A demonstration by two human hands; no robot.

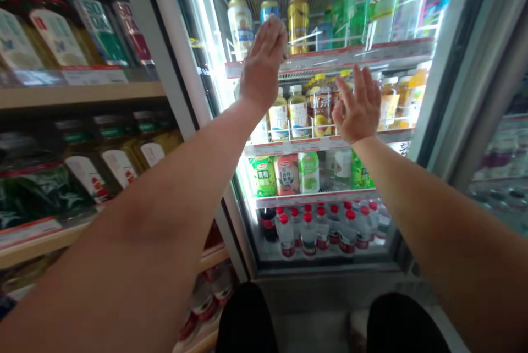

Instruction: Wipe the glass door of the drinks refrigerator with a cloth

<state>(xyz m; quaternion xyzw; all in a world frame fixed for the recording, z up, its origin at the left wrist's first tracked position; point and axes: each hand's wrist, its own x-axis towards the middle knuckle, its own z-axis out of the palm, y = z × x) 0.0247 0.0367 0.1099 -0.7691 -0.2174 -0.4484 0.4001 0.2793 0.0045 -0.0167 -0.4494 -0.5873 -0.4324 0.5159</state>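
Far L of the L hand (262, 67), past the fridge frame (175, 50): dark-capped btls (60, 39) on a shelf, prob. heavy if full.

Just L of its fingers, white can (240, 23) on the top rack: prob. stiff but thin-walled, slick if chilled; best held round mid-body. L hand itself: fingers together & stretched up, w/ a pale patch at the tips. Can't tell if that's cloth or glare, so can't tell whether it grips anything. Blue can (270, 9) sits behind its fingertips, part hidden; gold can (298, 24) just R of them. Both should handle like the white one, easily dented.

B/w the hands, one rack lower: white-capped btls (297, 111), then a yellow-capped btl (320, 103) just L of the R hand (358, 105). Prob. plastic w/ some give, full-ish weight; take round the shoulder, under the cap.

R hand: fingers spread, thumb crooked, nothing seen in it, so released. Can't tell if glass stands b/w hands & stock. R of it, orange-filled btls (416, 94), prob. similar.
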